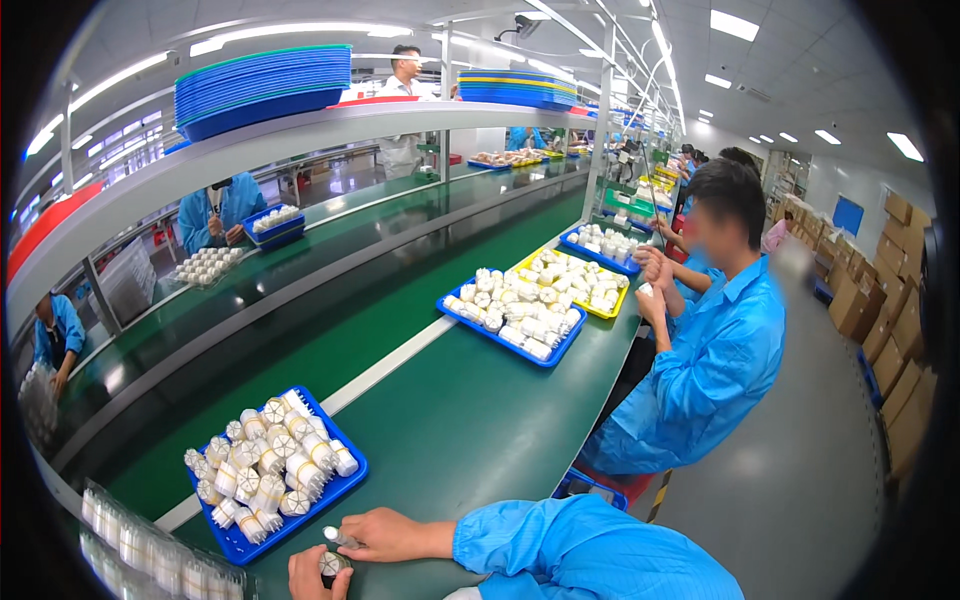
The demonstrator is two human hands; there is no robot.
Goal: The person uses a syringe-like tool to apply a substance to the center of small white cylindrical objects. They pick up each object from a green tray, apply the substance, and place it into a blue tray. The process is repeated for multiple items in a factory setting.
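Note:
At the bench's near edge, my left hand (306,578) closes round a cylindrical part (331,564) whose round, pale end is divided into segments. My right hand (392,535) comes in from the right in a blue sleeve. Its thumb and fingers pinch a small whitish cylindrical piece (342,538), just above the part in my left hand. Whether the two pieces touch, I cannot tell. Beyond my hands, a blue tray (350,478) is heaped with white cylindrical parts (268,490) that have yellowish bands and segmented ends.
Clear plastic packaging with white parts (150,550) lies left of my hands. Farther up the green bench (450,420) are another blue tray (549,361) and a yellow tray (606,311) of parts. A co-worker in blue (690,360) sits at the right. Stacked trays (260,90) rest on an overhead shelf.

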